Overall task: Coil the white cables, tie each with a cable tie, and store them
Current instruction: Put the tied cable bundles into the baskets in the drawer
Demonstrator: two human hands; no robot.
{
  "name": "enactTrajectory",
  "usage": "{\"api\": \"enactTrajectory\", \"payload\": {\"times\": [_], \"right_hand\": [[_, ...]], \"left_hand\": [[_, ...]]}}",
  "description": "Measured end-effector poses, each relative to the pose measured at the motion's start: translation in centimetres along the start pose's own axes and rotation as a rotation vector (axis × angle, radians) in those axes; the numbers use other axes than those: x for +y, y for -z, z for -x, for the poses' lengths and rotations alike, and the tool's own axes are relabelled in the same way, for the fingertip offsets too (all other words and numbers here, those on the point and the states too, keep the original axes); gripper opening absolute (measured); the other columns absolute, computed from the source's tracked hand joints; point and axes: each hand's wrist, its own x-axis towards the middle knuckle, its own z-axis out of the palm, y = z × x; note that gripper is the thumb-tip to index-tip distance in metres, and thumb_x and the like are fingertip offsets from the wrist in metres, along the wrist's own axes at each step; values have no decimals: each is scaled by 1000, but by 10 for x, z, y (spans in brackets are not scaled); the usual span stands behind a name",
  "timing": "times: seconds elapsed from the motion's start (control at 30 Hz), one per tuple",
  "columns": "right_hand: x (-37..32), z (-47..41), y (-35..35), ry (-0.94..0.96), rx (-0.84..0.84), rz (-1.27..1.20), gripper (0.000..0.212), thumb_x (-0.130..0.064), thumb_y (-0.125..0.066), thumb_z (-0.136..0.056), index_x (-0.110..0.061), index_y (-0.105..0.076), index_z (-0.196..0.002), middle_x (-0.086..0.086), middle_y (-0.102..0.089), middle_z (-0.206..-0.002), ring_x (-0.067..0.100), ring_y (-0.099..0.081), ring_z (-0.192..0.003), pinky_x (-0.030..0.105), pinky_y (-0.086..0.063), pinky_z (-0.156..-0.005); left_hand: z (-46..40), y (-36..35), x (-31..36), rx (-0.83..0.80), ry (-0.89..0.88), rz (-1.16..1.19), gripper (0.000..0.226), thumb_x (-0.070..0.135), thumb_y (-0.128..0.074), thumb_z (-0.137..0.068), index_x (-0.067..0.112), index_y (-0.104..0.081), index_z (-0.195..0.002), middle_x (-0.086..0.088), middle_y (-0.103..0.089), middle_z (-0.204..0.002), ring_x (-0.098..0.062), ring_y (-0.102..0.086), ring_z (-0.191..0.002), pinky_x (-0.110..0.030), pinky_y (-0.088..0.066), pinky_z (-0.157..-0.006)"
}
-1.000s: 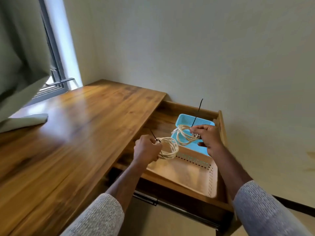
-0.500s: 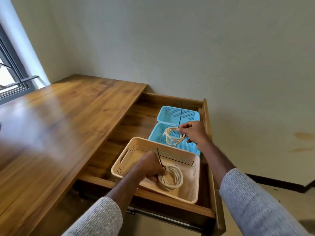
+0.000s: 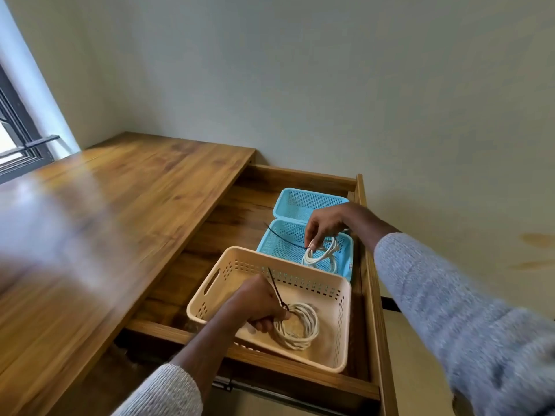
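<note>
One tied white coil (image 3: 297,325) is held low inside the beige basket (image 3: 207,304) by the left hand (image 3: 258,307), and another coil (image 3: 321,253) is pinched by the right hand (image 3: 324,226) in the blue basket (image 3: 279,235).

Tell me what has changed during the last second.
Both hands came down: the left hand lowered its coiled cable into the beige basket, and the right hand lowered its coil into the near blue basket. Both still grip their coils.
</note>
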Motion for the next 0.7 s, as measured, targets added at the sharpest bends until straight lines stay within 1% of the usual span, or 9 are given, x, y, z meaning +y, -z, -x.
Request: {"api": "enactTrajectory", "payload": {"times": [0.1,0.23,0.3,0.37,0.43,0.53,0.57,0.63,0.7], "right_hand": [[-8,-3,-3,9,-48,75,24,-16,-77,-87,-17,-76,-111,-6,-76,-101,11,-67,-99,24,-50,-85],[-14,-9,-20,26,16,223,22,-15,-80,-84,-21,-79,-105,-6,-76,-107,12,-70,-103,33,-56,-92],[-8,-16,-31,28,120,319,20,-25,-87,-76,-34,-80,-92,-10,-73,-111,15,-66,-106,38,-57,-89],[2,-24,-37,43,252,390,24,-43,-91,-64,-47,-73,-81,-17,-68,-112,15,-57,-109,44,-51,-91],[8,-26,-38,94,351,452,26,-55,-87,-62,-48,-67,-76,-22,-61,-110,14,-47,-109,44,-41,-93],[0,-10,-38,188,422,347,18,-43,-85,-73,-34,-73,-84,-17,-61,-109,10,-46,-110,38,-29,-96],[-2,-7,-37,208,439,285,15,-38,-85,-76,-30,-76,-85,-16,-62,-108,9,-48,-109,37,-30,-96],[-6,-3,-36,236,453,153,12,-33,-84,-79,-26,-77,-84,-16,-62,-102,9,-53,-105,36,-40,-94],[-13,-3,-36,260,459,65,10,-32,-83,-81,-24,-78,-85,-14,-63,-100,10,-57,-98,36,-49,-86]], "left_hand": [[-3,3,1,-19,7,23,25,18,-83,-78,1,-73,-93,-16,-76,-82,-19,-70,-66,-33,-59,-68],[-3,5,1,-20,-6,47,24,16,-82,-78,0,-73,-93,-17,-76,-82,-21,-70,-66,-37,-60,-74],[-1,6,2,-8,-24,63,20,13,-81,-78,0,-73,-91,-16,-76,-81,-19,-69,-64,-37,-60,-73],[1,9,4,5,-28,70,18,11,-81,-79,-1,-72,-89,-16,-75,-79,-17,-68,-61,-36,-60,-72],[2,12,6,10,-17,67,19,11,-81,-79,-2,-72,-89,-17,-75,-81,-17,-68,-61,-34,-60,-69],[5,19,9,36,-18,72,16,9,-81,-78,1,-72,-88,-15,-76,-78,-16,-70,-61,-26,-60,-62],[6,22,9,55,-16,79,15,9,-81,-78,2,-72,-87,-14,-76,-76,-16,-71,-63,-24,-59,-60],[11,30,11,101,-3,94,16,9,-82,-77,0,-72,-87,-13,-76,-75,-19,-73,-66,-25,-60,-61],[17,40,11,146,-9,125,18,9,-81,-78,0,-72,-90,-12,-76,-77,-19,-74,-67,-27,-61,-63]]}}
